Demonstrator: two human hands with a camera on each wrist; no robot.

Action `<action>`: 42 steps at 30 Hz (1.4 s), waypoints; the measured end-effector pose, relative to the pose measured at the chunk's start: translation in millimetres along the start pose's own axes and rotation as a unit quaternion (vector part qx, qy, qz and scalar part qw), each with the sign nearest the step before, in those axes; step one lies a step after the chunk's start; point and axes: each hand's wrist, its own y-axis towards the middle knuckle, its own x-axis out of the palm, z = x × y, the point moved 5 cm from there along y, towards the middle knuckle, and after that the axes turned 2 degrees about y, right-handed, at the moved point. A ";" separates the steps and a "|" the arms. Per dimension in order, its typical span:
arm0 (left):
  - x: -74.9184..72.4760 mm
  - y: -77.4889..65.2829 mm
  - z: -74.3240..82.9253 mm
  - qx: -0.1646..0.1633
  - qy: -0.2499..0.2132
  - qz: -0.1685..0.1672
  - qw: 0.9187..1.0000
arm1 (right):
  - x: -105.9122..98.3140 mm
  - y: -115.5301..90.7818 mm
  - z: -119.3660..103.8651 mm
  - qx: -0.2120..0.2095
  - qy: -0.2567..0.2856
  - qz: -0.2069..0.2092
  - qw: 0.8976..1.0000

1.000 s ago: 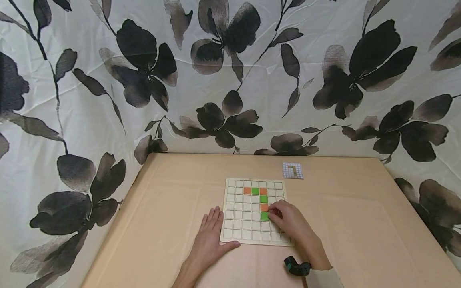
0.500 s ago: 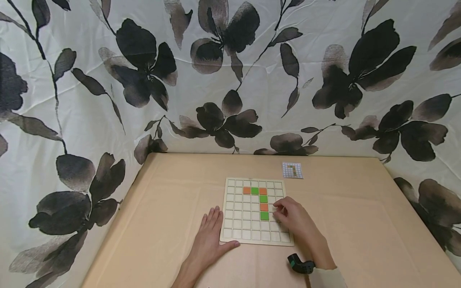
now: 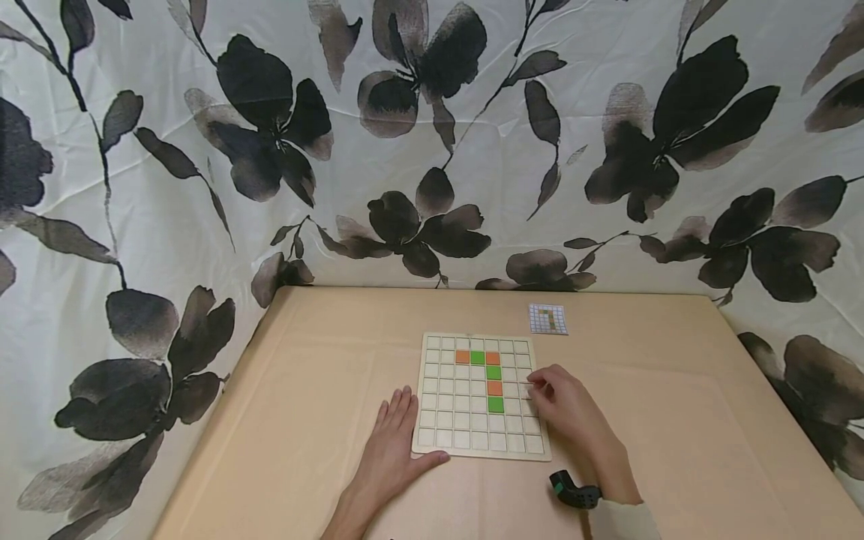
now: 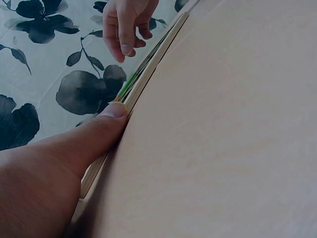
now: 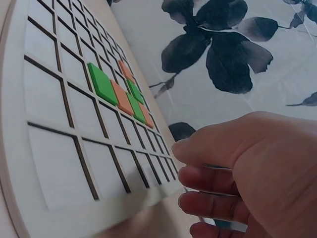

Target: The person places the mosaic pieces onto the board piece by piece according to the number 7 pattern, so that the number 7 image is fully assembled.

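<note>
A pale board (image 3: 439, 439) with a grid of square cells lies on the table. Three orange tiles (image 3: 495, 388) and three green tiles (image 3: 496, 405) form a short row near its top and a column running down from it. My left hand (image 3: 388, 450) lies flat along the board's left side, fingers straight; in the left wrist view its thumb (image 4: 115, 110) rests on the board's edge. Over the right edge hovers my right hand (image 3: 567, 405), fingers loosely bent. In the right wrist view no tile shows between its fingers (image 5: 195, 203).
Behind the board, toward the right, lies a small card (image 3: 548, 319) printed with a grid pattern. A black band (image 3: 574, 491) is on the right wrist. Floral cloth (image 3: 378, 172) hangs behind and beside the wooden table (image 3: 675, 420).
My right hand has drawn back to the right, from beside the lowest green tile to the board's right edge. The left hand and the tiles have stayed in place.
</note>
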 end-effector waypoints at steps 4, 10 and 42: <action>0.1 0.1 -0.3 0.001 0.002 0.000 1.000 | -4.2 0.0 6.0 0.001 -0.004 0.000 1.000; 0.5 -0.4 -0.4 0.002 0.003 0.001 1.000 | -9.3 -1.0 13.8 0.016 0.002 -0.011 1.000; 0.3 -1.0 -0.9 0.004 -0.001 0.006 1.000 | -18.1 -18.8 27.5 0.031 -0.017 -0.040 0.999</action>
